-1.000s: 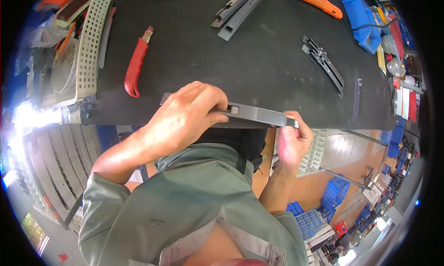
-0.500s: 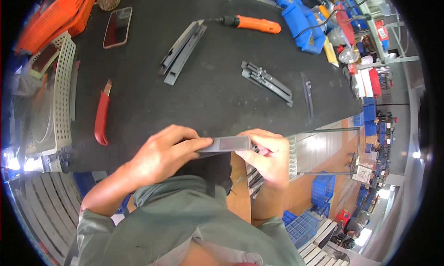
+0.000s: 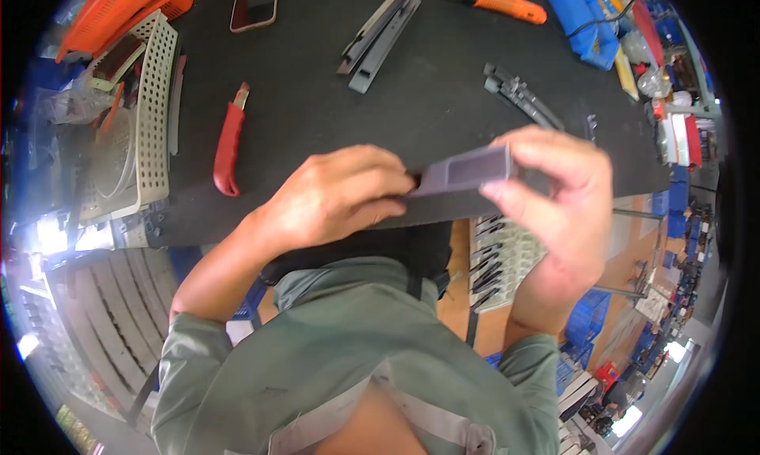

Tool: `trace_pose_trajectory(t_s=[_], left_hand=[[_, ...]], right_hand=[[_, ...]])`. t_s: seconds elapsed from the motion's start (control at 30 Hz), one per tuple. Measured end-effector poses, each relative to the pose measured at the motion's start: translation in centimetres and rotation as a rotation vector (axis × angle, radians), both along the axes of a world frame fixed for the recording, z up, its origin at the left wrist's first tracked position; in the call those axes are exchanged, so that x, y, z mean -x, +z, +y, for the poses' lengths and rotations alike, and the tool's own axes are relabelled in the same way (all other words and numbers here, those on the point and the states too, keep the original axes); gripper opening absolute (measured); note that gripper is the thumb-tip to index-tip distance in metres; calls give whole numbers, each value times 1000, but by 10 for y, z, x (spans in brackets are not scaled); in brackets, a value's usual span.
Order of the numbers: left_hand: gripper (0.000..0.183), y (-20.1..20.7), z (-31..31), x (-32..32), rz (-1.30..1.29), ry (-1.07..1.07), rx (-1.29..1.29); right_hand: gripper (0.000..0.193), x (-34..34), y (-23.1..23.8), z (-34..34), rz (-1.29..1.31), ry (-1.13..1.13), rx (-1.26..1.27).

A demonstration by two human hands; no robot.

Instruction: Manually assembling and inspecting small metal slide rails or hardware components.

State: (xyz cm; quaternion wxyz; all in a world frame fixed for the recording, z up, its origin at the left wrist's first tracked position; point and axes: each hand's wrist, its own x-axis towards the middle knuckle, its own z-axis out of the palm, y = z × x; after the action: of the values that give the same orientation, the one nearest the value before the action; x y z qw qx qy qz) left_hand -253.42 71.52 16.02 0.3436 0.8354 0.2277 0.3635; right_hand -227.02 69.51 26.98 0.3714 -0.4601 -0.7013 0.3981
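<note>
Near the centre of the frame, the person's left hand (image 3: 340, 194) is curling its fingers around the left part of a long, narrow, grey bar (image 3: 473, 172) with a darker rectangular panel, while the right hand (image 3: 576, 202), slightly blurred, is pinching the bar's right end between thumb and forefinger. The bar's far left end is hiding behind the left hand, so whether a finger is pressing on anything there I cannot tell. Compared with half a second ago, the bar is no longer lying nearly level across the frame: its right end is now tilting upward, and the right hand is showing larger and farther from the left one. The whole view is shifting too, with the things on the black-topped table (image 3: 317, 83) now appearing higher and farther right, probably because the head is moving. For the work in hand, this is suggesting that the bar is being tipped or turned between both hands rather than being set down. Around it, a red-handled cutter knife (image 3: 228, 153) is lying left of centre, a pair of grey metal channel strips (image 3: 385, 43) is resting at upper centre, an orange power screwdriver (image 3: 508, 5) with a black nose is lying at upper right, and a dark grey metal slide assembly (image 3: 518, 95) is sitting above the right hand.
</note>
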Motion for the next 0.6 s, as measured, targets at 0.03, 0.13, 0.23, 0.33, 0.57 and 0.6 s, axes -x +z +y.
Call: trace_pose_trajectory(t_s=[0.03, 0.13, 0.23, 0.33, 0.57, 0.6], left_hand=[[37, 1, 3, 0, -3, -25, 45], [34, -5, 8, 3, -30, -34, 59], [30, -16, -2, 5, -225, 25, 782], [30, -27, 7, 2, -382, -31, 870], [34, -33, 4, 16, -540, 94, 1072], [33, -32, 2, 10, -564, 67, 1084]], right_hand=[[22, 2, 5, 2, -53, -21, 32], [20, 8, 15, 17, -83, -124, 332], [15, 15, 10, 48, -209, -118, 219], [30, 56, 11, 59, -366, -256, 92], [31, -114, -41, -106, -263, -224, 100], [31, -155, -56, -130, -252, -224, 95]])
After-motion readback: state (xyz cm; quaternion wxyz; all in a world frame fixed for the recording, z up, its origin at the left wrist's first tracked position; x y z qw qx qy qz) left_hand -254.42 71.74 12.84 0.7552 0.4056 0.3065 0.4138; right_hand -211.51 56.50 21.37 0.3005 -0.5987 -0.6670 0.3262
